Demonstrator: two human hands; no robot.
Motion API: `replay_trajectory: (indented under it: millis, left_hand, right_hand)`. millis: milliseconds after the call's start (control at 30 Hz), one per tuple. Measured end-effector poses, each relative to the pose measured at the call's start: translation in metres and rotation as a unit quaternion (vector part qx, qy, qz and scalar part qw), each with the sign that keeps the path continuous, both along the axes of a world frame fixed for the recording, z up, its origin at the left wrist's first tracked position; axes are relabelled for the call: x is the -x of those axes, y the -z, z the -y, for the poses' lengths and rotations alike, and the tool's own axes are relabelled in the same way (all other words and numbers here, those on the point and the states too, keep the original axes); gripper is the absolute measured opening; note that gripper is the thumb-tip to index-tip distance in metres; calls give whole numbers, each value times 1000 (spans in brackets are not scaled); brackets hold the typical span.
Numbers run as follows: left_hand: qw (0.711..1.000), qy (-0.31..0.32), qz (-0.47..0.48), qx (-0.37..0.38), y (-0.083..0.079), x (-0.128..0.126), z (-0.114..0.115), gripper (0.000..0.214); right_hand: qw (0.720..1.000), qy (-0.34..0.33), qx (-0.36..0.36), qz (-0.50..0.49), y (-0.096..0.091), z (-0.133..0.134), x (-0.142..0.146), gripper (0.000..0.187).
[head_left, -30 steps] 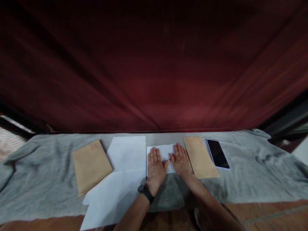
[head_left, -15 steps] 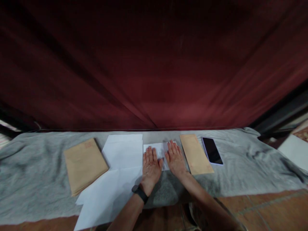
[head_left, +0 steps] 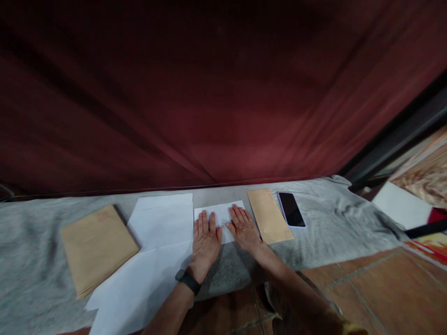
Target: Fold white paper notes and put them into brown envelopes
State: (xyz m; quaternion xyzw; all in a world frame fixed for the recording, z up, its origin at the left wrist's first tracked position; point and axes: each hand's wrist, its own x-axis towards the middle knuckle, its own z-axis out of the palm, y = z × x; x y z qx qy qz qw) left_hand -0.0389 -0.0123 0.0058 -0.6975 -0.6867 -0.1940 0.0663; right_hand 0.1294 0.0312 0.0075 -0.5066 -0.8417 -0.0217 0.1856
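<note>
A small folded white sheet of paper (head_left: 223, 213) lies on the grey cloth. My left hand (head_left: 206, 238) rests flat on its left part, fingers stretched out, a dark watch on the wrist. On its right part lies my right hand (head_left: 243, 229), palm down with the fingers extended. Both hands cover some of the sheet. Just left of it are larger white sheets of paper (head_left: 160, 228), with visible crease lines. A single brown envelope (head_left: 269, 216) lies right beside my right hand.
A stack of brown envelopes (head_left: 99, 249) lies at the left on the grey cloth (head_left: 331, 223). Right of the single envelope is a phone (head_left: 291, 209) with a dark screen. A red curtain (head_left: 223, 116) hangs behind. Tiled floor (head_left: 380, 284) shows in front.
The view has swung to the right, so everything appears further left. Both hands stay flat on the folded sheet, my right hand slightly lower on it, baring more of its upper edge.
</note>
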Motion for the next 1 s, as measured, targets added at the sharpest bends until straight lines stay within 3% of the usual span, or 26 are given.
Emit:
replay_trajectory:
  millis: [267, 433, 600, 733, 1000]
  left_hand:
    - [1000, 11, -5, -5, -1, 1, 0, 58]
    - [1000, 13, -2, 1, -1, 2, -2, 59]
    - [1000, 21, -8, 8, -2, 3, -2, 60]
    - [1000, 27, -5, 4, -3, 4, -1, 58]
    - [999, 53, 7, -2, -3, 5, 3, 55]
  right_hand:
    - [997, 68, -4, -31, 9, -8, -2, 58]
    - [997, 32, 17, -71, -2, -28, 9, 53]
    - [996, 27, 75, -33, -11, -52, 10, 50]
    - [990, -19, 130, 46, -30, -70, 9, 48]
    - [973, -16, 208, 100, -69, -107, 20, 35]
